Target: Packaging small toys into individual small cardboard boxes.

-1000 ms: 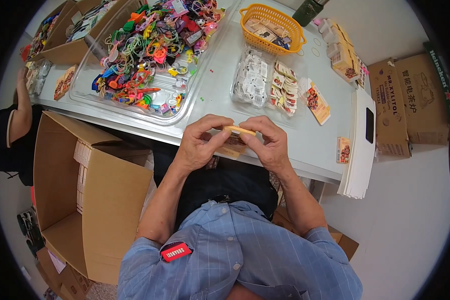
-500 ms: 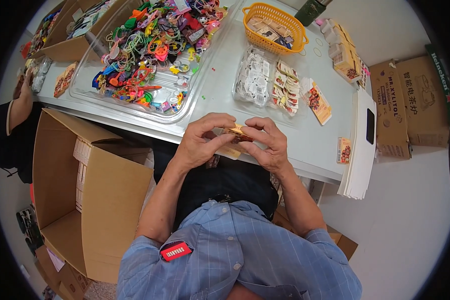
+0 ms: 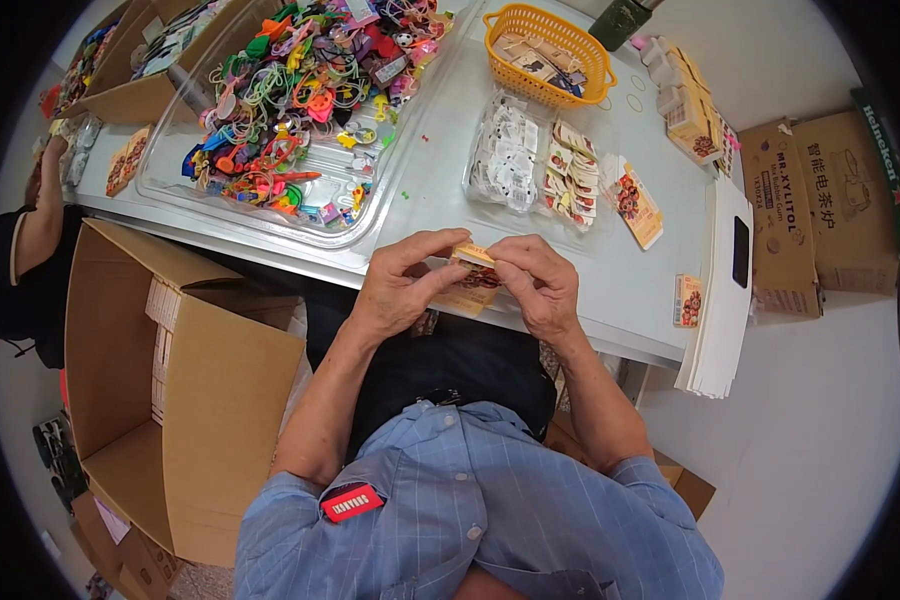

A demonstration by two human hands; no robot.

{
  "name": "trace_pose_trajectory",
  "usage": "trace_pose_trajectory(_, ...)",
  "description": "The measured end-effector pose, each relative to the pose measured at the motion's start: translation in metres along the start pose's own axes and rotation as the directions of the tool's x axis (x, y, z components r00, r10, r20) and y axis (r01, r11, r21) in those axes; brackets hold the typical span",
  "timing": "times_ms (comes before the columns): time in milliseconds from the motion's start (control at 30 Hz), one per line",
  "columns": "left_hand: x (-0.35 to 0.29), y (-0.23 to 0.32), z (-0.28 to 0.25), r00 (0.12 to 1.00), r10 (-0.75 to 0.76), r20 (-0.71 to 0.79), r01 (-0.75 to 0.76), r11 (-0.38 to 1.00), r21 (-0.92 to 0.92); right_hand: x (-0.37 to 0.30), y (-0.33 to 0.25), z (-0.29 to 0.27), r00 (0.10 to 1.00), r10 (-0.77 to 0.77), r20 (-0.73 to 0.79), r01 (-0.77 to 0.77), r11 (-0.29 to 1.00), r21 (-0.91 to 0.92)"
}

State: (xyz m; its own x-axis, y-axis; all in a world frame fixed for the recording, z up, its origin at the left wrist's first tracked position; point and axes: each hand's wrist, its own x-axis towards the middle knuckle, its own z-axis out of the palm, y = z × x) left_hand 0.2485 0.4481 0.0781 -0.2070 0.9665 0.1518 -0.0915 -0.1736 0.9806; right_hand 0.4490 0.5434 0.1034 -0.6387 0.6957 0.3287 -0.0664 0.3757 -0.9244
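Between both hands, at the near edge of the white table, is a small orange printed carton [image 3: 478,278]. My left hand [image 3: 400,285] pinches its left end between thumb and fingers. At its right end, my right hand [image 3: 538,290] closes thumb and forefinger on the top edge. The fingers hide part of the carton. Just beyond the hands, a clear plastic tray holds white packets [image 3: 505,155] and a row of red-and-cream sachets [image 3: 571,180]. A flat orange carton [image 3: 638,208] lies beside that tray.
A large clear tray [image 3: 345,236] heaped with colourful trinkets fills the table's left. A yellow basket [image 3: 532,85] stands at the back; stacked orange cartons [image 3: 692,140] and a phone [image 3: 741,250] are right. An open cardboard box [image 3: 232,430] stands lower left. Another person's arm [image 3: 38,230] shows far left.
My right fingers have drawn closer together on the carton's edge. The carton has tilted, so more of its printed face shows. The other person's arm at far left has shifted.
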Motion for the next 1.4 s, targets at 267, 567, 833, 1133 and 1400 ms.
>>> trace_pose_trajectory(267, 0.004, 0.001, -0.005, 0.995, 0.08, 0.052, -0.083, 0.995, 0.059, 0.003, -0.002, -0.002, 0.979, -0.19, 0.079, 0.205, 0.93, -0.306)
trace_pose_trajectory(567, -0.006, 0.027, 0.008, 0.993, 0.096, -0.07, -0.09, 0.993, 0.082, -0.002, -0.033, -0.001, 0.988, 0.148, 0.039, -0.137, 0.968, -0.213)
trace_pose_trajectory(833, -0.002, 0.064, -0.001, 0.86, -0.497, 0.115, 0.51, 0.843, -0.174, -0.009, -0.045, 0.002, 0.84, -0.493, 0.225, 0.541, 0.733, -0.413)
trace_pose_trajectory(1133, -0.003, 0.02, 0.001, 0.977, 0.209, -0.04, -0.173, 0.891, 0.421, -0.029, -0.028, -0.015, 0.892, -0.366, 0.267, 0.451, 0.768, -0.455)
trace_pose_trajectory(1400, -0.007, -0.01, 0.01, 0.962, 0.262, -0.072, -0.21, 0.885, 0.416, 0.164, -0.012, -0.125, 0.954, -0.258, -0.151, 0.112, 0.778, -0.619)
